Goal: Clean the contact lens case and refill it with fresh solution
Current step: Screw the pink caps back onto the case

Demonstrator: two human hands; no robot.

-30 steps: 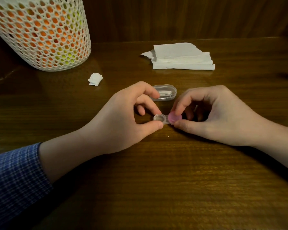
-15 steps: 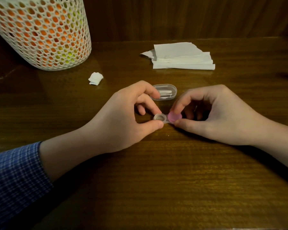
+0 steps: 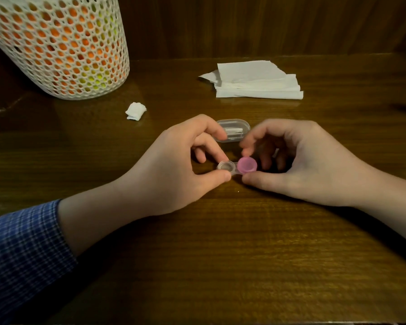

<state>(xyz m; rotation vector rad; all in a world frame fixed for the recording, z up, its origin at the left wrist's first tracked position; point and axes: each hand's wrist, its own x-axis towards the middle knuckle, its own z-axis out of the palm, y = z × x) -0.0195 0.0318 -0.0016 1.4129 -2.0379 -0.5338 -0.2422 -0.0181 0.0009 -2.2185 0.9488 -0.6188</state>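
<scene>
Left hand first: I see its thumb and middle finger pinching the uncapped clear well of the contact lens case, with the index finger arched above. This grip reads the same as half a second ago; the well has not shifted on the desk.

Moving right, the case lies flat near the middle of the desk, between the two hands. Its right well carries the pink cap.

Right hand: this is where the change is. Half a second ago the index finger and thumb were closed on the pink cap. Now the index finger has lifted clear and is blurred, so the whole cap top is exposed. The thumb lies against the near edge of the case just below the cap; the fingers are loosely curled and hold nothing that I can confirm.

Assessment: I judge the release as one stroke in twisting the cap. Whether the cap is being tightened or loosened cannot be determined. The left well shows no cap, and no solution bottle is in view, so I rate the task as incomplete.

Remaining items, left to right along the far edge: mesh basket, small wad of tissue, clear plastic box just behind the hands, stack of paper towels.
</scene>
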